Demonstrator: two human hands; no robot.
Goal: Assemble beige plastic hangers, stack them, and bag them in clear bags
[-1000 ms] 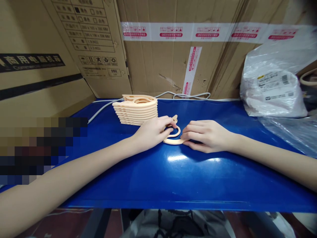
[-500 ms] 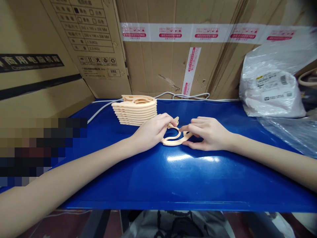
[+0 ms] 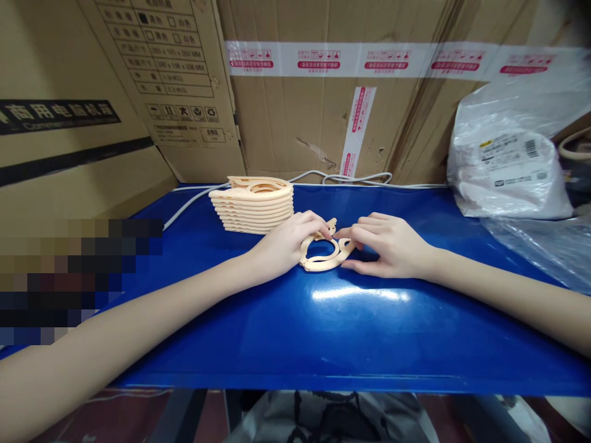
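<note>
A cream plastic folding hanger (image 3: 323, 264) lies on the blue tabletop, its curved arms forming a ring with a small wavy end pointing away from me. My left hand (image 3: 289, 243) grips its left side, fingers curled over the upper part of the ring. At the right end, my right hand (image 3: 385, 246) has the hanger between its thumb and index finger, the other fingers loosely bent. Left of it, behind my left hand, stands a neat stack of similar folded hangers (image 3: 253, 206); its lower right corner is partly hidden by that hand.
Large cardboard boxes (image 3: 295, 117) wall off the back and left of the blue table (image 3: 258, 338). A white cable (image 3: 355, 178) runs along the rear edge. Clear plastic wrapping with a labelled white package (image 3: 512, 166) sits at the back right.
The hanger's right part has swung slightly inward against the ring, and more of its small loop shows. My right hand's fingers have shifted a little; my left hand stays nearly in place.
</note>
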